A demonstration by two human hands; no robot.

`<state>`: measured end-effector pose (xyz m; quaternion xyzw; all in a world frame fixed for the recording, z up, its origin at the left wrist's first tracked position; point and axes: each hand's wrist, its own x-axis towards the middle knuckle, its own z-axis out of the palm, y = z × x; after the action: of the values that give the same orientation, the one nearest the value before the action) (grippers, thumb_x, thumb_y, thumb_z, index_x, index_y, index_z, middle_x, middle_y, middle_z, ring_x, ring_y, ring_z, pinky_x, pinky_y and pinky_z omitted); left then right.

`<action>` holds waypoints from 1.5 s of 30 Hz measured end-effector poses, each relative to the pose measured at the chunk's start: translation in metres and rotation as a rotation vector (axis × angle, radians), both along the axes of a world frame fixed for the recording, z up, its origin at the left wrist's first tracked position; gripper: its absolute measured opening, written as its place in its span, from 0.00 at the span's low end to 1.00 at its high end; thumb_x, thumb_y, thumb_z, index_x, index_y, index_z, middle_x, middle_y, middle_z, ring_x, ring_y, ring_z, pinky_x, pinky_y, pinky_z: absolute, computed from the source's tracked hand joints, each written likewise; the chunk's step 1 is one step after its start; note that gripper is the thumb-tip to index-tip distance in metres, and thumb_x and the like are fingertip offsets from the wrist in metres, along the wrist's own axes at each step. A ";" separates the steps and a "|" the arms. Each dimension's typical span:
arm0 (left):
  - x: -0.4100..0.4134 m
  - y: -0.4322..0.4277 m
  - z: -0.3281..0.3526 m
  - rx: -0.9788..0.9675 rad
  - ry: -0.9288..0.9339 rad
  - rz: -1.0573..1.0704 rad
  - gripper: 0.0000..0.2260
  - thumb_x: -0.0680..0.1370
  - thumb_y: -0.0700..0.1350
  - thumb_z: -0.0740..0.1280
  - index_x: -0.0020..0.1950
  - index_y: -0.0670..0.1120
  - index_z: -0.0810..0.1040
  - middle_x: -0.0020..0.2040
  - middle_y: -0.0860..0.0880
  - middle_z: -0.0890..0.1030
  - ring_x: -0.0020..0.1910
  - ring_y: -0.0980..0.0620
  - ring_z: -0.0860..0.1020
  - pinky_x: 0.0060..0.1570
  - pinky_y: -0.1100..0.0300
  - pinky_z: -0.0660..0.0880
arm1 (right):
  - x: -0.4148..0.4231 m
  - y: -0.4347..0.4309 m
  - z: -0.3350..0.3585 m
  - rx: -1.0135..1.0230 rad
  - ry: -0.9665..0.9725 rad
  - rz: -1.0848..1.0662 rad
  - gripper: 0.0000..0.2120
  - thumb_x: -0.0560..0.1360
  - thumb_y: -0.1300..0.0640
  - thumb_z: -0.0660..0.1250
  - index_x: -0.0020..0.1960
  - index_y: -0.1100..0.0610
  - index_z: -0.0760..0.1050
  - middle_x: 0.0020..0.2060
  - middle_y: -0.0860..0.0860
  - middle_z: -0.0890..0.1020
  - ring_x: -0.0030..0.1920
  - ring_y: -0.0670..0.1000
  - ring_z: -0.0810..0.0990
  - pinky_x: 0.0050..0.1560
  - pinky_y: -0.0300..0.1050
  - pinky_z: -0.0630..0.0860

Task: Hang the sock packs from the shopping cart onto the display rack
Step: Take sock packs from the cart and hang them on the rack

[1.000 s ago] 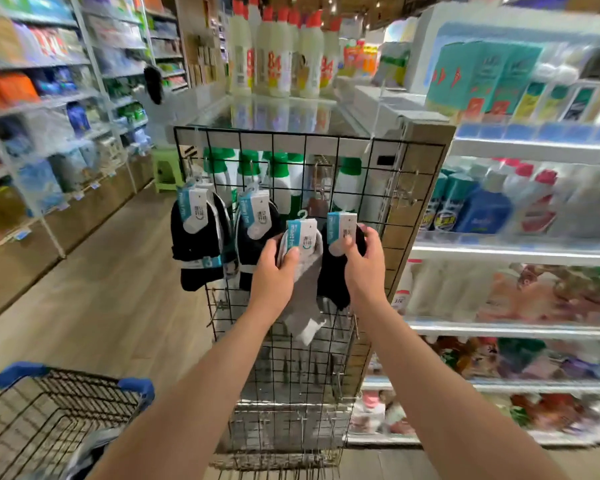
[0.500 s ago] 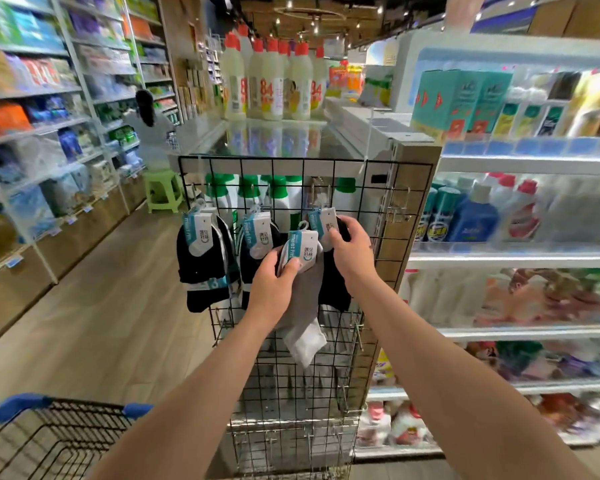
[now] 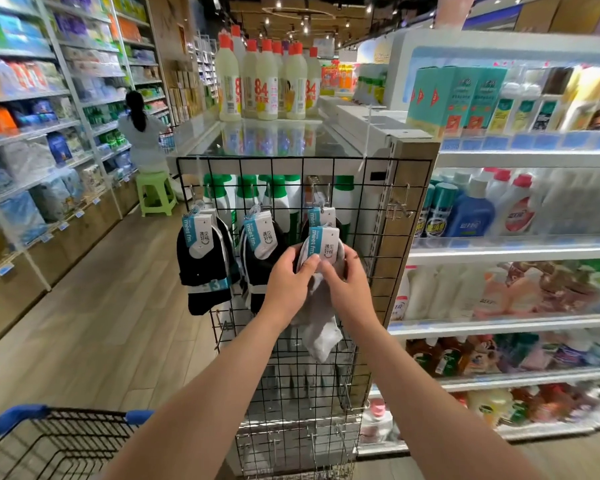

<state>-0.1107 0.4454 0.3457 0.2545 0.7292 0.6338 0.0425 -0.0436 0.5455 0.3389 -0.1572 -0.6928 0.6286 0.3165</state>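
A black wire display rack (image 3: 368,306) stands on the end of a shelf unit. Black sock packs hang from its left hook (image 3: 201,265) and middle hook (image 3: 260,258). On the third hook a black pack (image 3: 321,216) hangs behind a grey sock pack (image 3: 321,323) with a white and blue label. My left hand (image 3: 288,282) grips the grey pack from the left, thumb on its label. My right hand (image 3: 347,285) pinches it from the right. The shopping cart (image 3: 49,441), with blue handle ends, sits at the lower left.
An empty double hook (image 3: 399,206) sticks out at the rack's right edge, and more hooks (image 3: 347,403) lower down. Shelves of bottles (image 3: 499,216) fill the right. An aisle runs left, where a person (image 3: 142,133) sits on a green stool (image 3: 155,195).
The black pack went onto the third hook and my right hand let go of it. Both hands now hold the grey pack, raised to the same hook. The view moved closer.
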 end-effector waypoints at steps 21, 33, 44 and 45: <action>-0.024 0.004 -0.008 -0.071 -0.001 0.118 0.17 0.82 0.47 0.67 0.71 0.49 0.76 0.61 0.55 0.80 0.61 0.55 0.79 0.65 0.56 0.75 | -0.037 0.018 0.022 0.154 -0.130 -0.174 0.13 0.82 0.58 0.63 0.65 0.49 0.74 0.54 0.48 0.80 0.51 0.46 0.79 0.50 0.43 0.78; 0.005 -0.034 -0.016 0.073 0.048 0.171 0.08 0.83 0.47 0.66 0.60 0.58 0.80 0.57 0.56 0.83 0.55 0.59 0.82 0.55 0.59 0.80 | -0.005 -0.023 -0.020 0.210 -0.022 -0.236 0.01 0.81 0.55 0.65 0.52 0.51 0.75 0.47 0.45 0.78 0.48 0.44 0.77 0.49 0.40 0.74; 0.070 -0.222 -0.177 -0.489 -0.354 0.494 0.08 0.83 0.45 0.66 0.60 0.51 0.80 0.53 0.52 0.83 0.50 0.52 0.82 0.45 0.67 0.74 | -0.006 -0.160 -0.155 0.107 -0.726 0.571 0.10 0.80 0.58 0.64 0.58 0.53 0.81 0.50 0.50 0.84 0.45 0.48 0.80 0.44 0.42 0.78; 0.078 -0.242 -0.188 -0.493 -0.395 0.549 0.08 0.83 0.45 0.66 0.60 0.51 0.81 0.54 0.51 0.83 0.51 0.51 0.82 0.46 0.65 0.73 | -0.006 -0.181 -0.166 0.133 -0.745 0.622 0.10 0.80 0.58 0.65 0.58 0.53 0.82 0.51 0.50 0.85 0.48 0.49 0.81 0.46 0.42 0.78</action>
<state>-0.0324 0.2033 0.1579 -0.0937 0.8777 0.4646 0.0707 -0.0500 0.3643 0.1734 -0.1365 -0.8118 0.5487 -0.1462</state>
